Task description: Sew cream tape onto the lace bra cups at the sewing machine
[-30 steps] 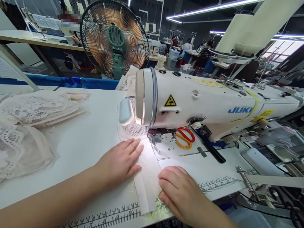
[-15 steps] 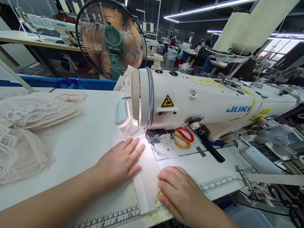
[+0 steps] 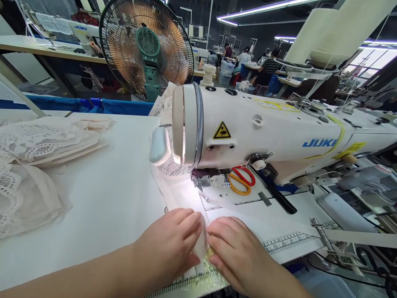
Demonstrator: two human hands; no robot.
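Step in hand, my read: lining up and steadying the pale cloth (image 3: pixel 177 192) at the machine. It runs from beneath the head of the sewing machine (image 3: pixel 248 124), lace part (image 3: pixel 173 167) at the far end, down the bench (image 3: pixel 124 182) to my hands. Left hand (image 3: pixel 173 244): grip narrow, fingers curled over the near part; can't tell if it's pinched. Right hand (image 3: pixel 240 250): narrow, curled at the right edge, fingertip hold hidden. Next move calls for flat cloth, edge straight, light even tension, fingers clear of the presser foot (image 3: pixel 203 181).
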